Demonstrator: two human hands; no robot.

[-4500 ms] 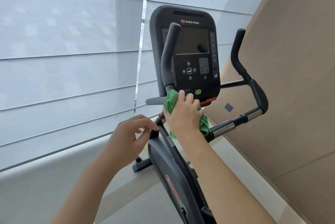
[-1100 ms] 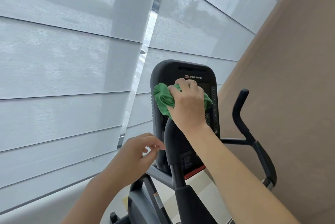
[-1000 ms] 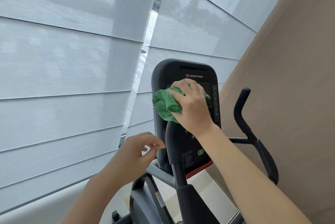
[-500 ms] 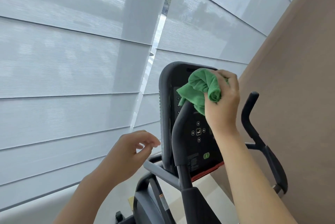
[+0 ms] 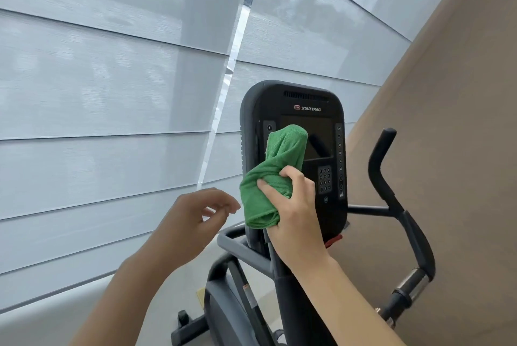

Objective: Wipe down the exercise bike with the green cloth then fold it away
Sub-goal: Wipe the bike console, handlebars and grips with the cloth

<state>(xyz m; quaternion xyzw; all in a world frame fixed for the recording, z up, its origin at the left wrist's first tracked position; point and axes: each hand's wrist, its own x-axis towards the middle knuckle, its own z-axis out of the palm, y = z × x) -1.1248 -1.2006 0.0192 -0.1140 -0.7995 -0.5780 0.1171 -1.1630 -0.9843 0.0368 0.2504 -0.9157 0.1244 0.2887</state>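
1. Two bare hands are raised in front of the exercise bike (image 5: 279, 303), which stands between the grey window blinds (image 5: 112, 93) and a brown wall panel (image 5: 447, 121).
2. Right hand (image 5: 296, 214): fingers and thumb curl round the green cloth (image 5: 268, 186), gripping the lower part of the bunch.
3. Green cloth: it is draped over the top of the bike's left handlebar upright, which it hides, and it stands in front of the left side of the console (image 5: 293, 149). Its upper end rises as a rounded hood across the dark screen's left edge.
4. Left hand (image 5: 193, 219): it holds nothing, with fingers loosely curled and the thumb near the fingertips, and it hangs just left of the cloth without touching it.
5. Console: black, marked STAR TRAC, with a number keypad (image 5: 324, 179) showing just right of the right hand's knuckles.
6. Right handlebar (image 5: 391, 200): black, bent, untouched, ending lower down in a silver section.
7. No container shows anywhere in view.
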